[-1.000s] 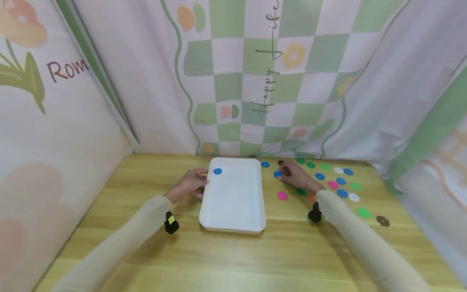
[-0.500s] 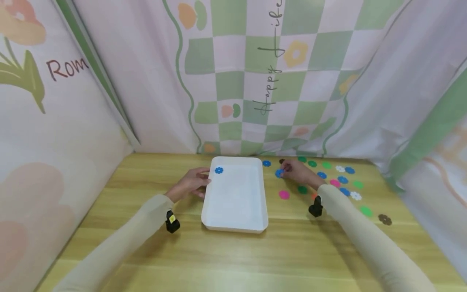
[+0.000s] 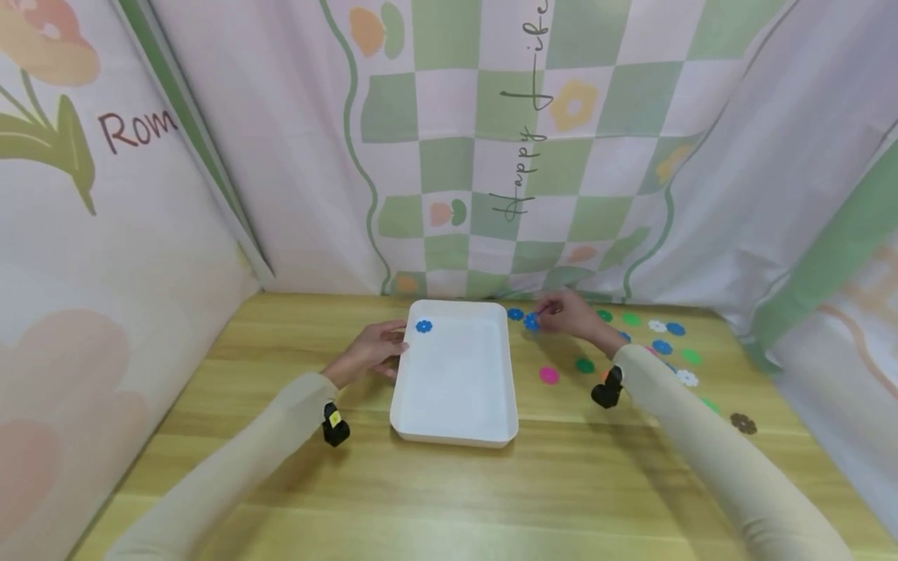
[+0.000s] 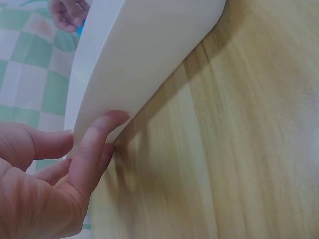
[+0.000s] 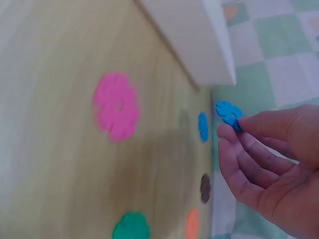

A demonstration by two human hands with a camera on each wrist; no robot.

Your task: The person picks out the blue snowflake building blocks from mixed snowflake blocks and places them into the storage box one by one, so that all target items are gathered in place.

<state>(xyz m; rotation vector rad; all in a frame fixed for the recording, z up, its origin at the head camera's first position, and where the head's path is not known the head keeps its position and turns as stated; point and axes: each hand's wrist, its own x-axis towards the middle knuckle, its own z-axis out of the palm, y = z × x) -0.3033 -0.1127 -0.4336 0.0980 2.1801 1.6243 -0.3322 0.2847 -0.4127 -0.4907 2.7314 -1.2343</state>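
Right hand [image 3: 571, 313] and its blue flower disc [image 3: 532, 322] are slightly farther toward the curtain [image 3: 449, 156] than half a second ago. Right hand nearly closed, thumb and fingertips pinching the disc off the tabletop [image 3: 449, 499], right of the white tray [image 3: 456, 374]. Left hand [image 3: 365, 352] half-closed, thumb at tray's left rim, fingers on outer wall. Second blue disc [image 3: 424, 326] inside tray; pink disc [image 3: 549, 375] and green disc [image 3: 585, 365] right of it.

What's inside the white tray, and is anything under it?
Inside the white tray, one blue flower-shaped piece lies near the far left corner. The tray covers the table beneath it, so whether anything is under there can't be seen.
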